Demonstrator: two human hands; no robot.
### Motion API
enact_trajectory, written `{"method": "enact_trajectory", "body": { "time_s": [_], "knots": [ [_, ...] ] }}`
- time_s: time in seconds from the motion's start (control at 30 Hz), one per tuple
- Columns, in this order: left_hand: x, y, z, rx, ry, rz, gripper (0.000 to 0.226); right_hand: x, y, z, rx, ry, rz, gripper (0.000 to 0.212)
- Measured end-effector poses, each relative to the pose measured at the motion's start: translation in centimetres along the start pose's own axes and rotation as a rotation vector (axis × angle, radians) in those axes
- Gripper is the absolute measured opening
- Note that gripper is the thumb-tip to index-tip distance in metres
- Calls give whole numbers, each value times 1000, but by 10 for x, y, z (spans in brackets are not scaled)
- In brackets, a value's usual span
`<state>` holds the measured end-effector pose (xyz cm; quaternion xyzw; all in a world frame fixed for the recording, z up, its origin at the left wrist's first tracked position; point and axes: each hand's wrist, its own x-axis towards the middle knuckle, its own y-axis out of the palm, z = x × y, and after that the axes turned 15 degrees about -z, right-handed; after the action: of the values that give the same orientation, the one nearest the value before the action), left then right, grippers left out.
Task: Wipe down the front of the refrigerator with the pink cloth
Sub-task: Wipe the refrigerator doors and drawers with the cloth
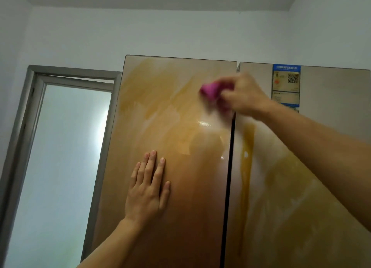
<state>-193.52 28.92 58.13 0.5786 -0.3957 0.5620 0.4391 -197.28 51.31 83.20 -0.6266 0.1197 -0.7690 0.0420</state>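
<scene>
While the left hand lies flat, fingers straight, on the fridge's left door, the right hand clutches the bunched pink cloth against that door's upper right, near the door gap. Yellowish smears streak both doors; a label sits on the right one.

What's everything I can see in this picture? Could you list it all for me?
fridge: one, bronze, two doors, centre and right.
smears: several, yellow, across both doors.
label: one, blue and cream, top of the right door.
cloth: one, pink, on the upper left door near the gap.
glass door: one, frosted with a grey frame, left of the fridge.
left hand: one, flat on the left door.
right hand: one, grips the cloth.
</scene>
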Motion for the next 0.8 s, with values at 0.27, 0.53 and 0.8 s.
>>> {"method": "enact_trajectory", "body": {
  "time_s": [0.27,0.53,0.8],
  "knots": [
    [0,2,1,36,3,9,60,23,52,-17,-302,-184,-344,38],
    [-2,0,-2,47,10,-11,59,5,37,5,127,-136,106,37],
    [-2,3,3,20,19,-15,59,32,67,-3,-293,-164,-343,35]
  ]
}}
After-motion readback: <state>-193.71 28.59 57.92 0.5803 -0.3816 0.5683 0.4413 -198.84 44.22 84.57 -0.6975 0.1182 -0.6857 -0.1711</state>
